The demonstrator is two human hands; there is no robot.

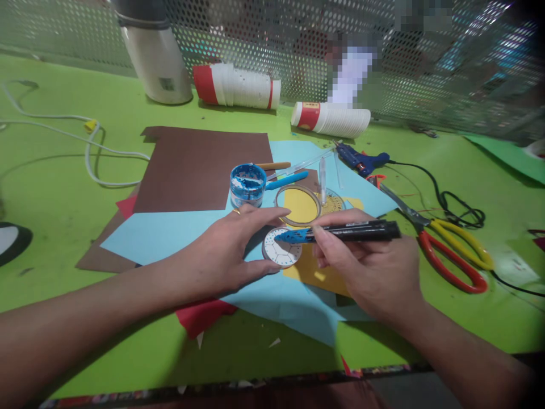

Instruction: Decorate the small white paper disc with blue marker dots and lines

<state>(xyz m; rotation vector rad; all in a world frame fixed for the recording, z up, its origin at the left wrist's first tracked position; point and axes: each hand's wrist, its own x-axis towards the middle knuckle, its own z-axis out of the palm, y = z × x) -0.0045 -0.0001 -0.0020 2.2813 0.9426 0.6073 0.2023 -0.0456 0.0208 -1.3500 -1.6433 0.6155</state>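
My right hand [374, 267] is closed round a black marker with a blue tip [353, 232], held level with its tip over a small white paper disc [279, 250] marked like a clock face. My left hand [230, 253] lies flat with fingers stretched out, its fingertips steadying the disc's left edge on the light blue paper [170, 230]. A yellow sheet [315, 275] lies under the right hand.
A blue paint pot [247, 184], a ring frame with yellow inside [298, 205], brown paper [196, 167], red-and-yellow scissors [451, 250], a blue glue gun [361, 159], two lying cup stacks [238, 86] [332, 118], a white jug [155, 57] and white cable [91, 153] lie on the green table [55, 210].
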